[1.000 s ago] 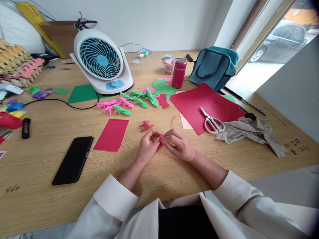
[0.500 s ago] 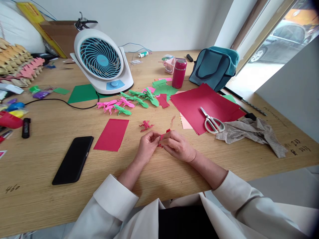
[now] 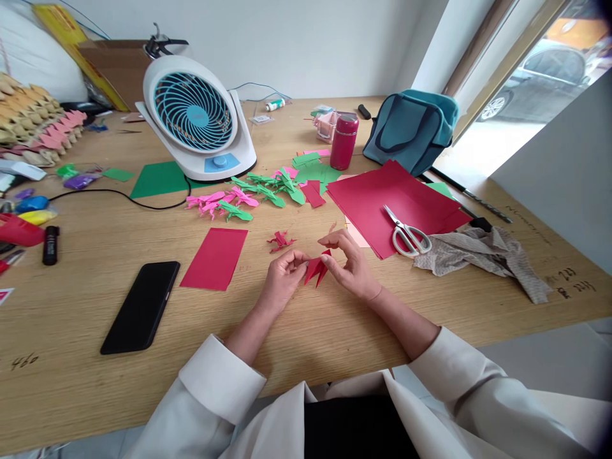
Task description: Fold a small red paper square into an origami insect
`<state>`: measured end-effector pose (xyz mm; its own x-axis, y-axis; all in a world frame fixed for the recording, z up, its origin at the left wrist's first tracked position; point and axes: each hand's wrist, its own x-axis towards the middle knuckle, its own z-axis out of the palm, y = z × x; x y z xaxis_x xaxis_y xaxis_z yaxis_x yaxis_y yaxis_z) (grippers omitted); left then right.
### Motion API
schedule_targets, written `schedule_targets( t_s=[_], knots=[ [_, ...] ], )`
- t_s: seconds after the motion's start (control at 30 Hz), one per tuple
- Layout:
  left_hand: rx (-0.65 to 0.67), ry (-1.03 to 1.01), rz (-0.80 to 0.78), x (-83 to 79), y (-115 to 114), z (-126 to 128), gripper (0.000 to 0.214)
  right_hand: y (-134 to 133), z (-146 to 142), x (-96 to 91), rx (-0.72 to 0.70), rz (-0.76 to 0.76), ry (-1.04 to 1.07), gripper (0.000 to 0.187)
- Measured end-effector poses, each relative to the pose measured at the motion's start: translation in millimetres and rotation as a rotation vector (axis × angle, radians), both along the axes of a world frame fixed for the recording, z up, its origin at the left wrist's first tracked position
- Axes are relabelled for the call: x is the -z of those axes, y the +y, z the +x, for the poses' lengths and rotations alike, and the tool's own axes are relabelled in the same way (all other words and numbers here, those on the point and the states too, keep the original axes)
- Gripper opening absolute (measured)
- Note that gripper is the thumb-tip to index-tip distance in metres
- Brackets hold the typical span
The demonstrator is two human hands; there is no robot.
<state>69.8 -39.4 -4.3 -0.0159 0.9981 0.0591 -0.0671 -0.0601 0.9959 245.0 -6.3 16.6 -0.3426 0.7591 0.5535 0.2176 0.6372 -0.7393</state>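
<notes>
My left hand (image 3: 283, 279) pinches a small folded red paper piece (image 3: 316, 269) just above the wooden table (image 3: 95, 306). My right hand (image 3: 351, 268) sits on the piece's right side, fingers loosened and partly lifted, its thumb side close to the paper. A finished small red paper figure (image 3: 281, 241) lies just beyond my hands. To the left lies a red paper rectangle (image 3: 215, 258), with a black phone (image 3: 141, 306) further left.
A stack of red sheets (image 3: 382, 197) with scissors (image 3: 406, 234) lies right, beside a grey cloth (image 3: 482, 252). Pink and green paper figures (image 3: 243, 194), a white-and-blue fan (image 3: 196, 118), a red bottle (image 3: 343, 141) and a teal bag (image 3: 411, 127) stand behind.
My right hand has opened and lifted away from the red piece, which now shows more fully, held in my left fingers. My left hand stays in place.
</notes>
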Motion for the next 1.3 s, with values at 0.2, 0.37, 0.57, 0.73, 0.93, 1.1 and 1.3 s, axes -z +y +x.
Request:
schedule_targets(
  t_s=[0.2, 0.37, 0.57, 0.73, 0.93, 1.1, 1.3],
  knots=[
    [-0.01, 0.12, 0.073, 6.2, 1, -4, 0.011, 4, -4, 6.6, -0.18, -0.46, 0.083, 0.031],
    [-0.047, 0.159, 0.078, 4.5, 1, -3, 0.011, 5, -6, 9.8, -0.223, -0.503, 0.124, 0.029],
    [-0.048, 0.186, 0.063, 2.4, -1, -3, 0.012, 6, -8, 16.7, -0.257, -0.546, 0.165, 0.027],
    [-0.034, 0.162, 0.046, 2.5, -2, -3, 0.021, 7, -9, 23.0, -0.218, -0.534, 0.172, 0.026],
    [-0.001, 0.181, 0.073, -4.5, -4, -1, 0.018, 8, -9, 22.3, -0.162, -0.481, 0.176, 0.03],
    [-0.051, 0.251, 0.088, -9.4, -6, 2, 0.012, 8, -9, 19.5, -0.17, -0.475, 0.161, 0.032],
    [-0.008, 0.162, 0.041, -7.7, -5, 3, 0.014, 5, -8, 15.6, -0.178, -0.425, 0.138, 0.031]
  ],
)
